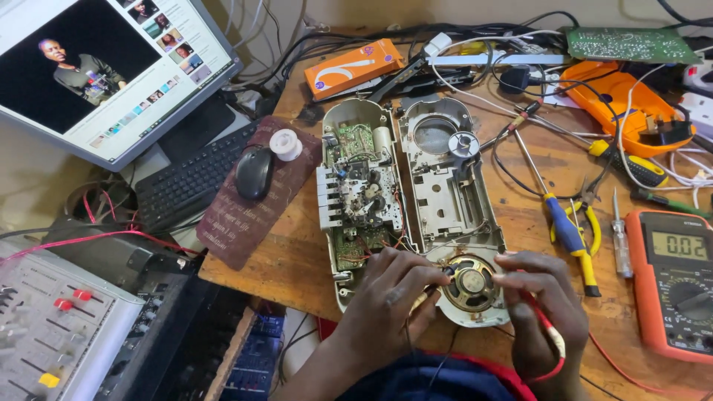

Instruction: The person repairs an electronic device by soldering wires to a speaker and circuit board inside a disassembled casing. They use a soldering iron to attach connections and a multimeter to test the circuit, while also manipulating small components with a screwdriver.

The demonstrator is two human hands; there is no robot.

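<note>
Small round brass-coloured speaker (471,283), seated in the opened grey plastic cassette-player shell (445,186): cone fragile, wires thin. Left hand (386,297) pinches a probe tip; right hand (541,297) grasps the red lead (553,341). Handle by rim.

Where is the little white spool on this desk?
The white spool sits at the top corner of the maroon mouse pad, just right of the black mouse and left of the opened cassette player.

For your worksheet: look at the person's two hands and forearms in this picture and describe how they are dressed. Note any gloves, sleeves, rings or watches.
Both are bare. The left hand and right hand wear no gloves, and no rings or watch can be seen. The forearms show no sleeves as far as the bottom edge of the frame. Between them lies dark blue cloth with a red edge, apparently part of the person's clothing.
</note>
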